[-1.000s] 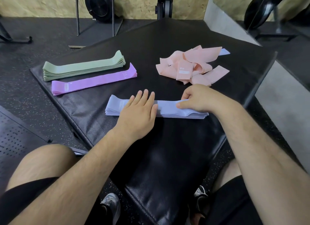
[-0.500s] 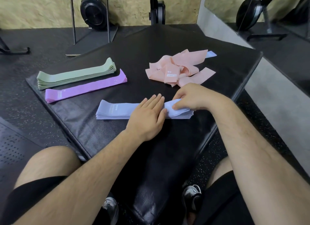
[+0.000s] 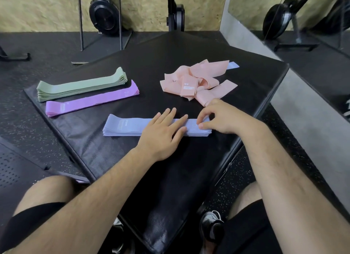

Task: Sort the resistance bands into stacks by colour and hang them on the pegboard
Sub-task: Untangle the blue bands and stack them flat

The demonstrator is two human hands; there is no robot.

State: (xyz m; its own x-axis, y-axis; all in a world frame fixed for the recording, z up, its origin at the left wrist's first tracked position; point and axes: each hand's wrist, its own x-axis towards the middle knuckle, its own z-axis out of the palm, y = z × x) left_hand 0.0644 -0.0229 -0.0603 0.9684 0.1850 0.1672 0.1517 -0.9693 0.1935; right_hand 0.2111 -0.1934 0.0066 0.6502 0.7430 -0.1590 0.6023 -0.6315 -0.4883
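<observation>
place: a gym or training room
floor: black speckled rubber flooring [image 3: 22, 125]
machines: round black flywheel housing [image 3: 105, 17] on a metal frame; a second wheel machine [image 3: 276, 21] at right
wall: bare chipboard panels [image 3: 47, 9]
tabletop: black padded vinyl block [image 3: 170, 178]
kit: resistance bands [image 3: 125, 126] in colours

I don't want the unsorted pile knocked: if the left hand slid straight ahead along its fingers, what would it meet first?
Probably the pink pile. The left hand lies flat on the blue stack, fingers aimed across bare mat at that pile's near edge; nothing else shows between.
</observation>
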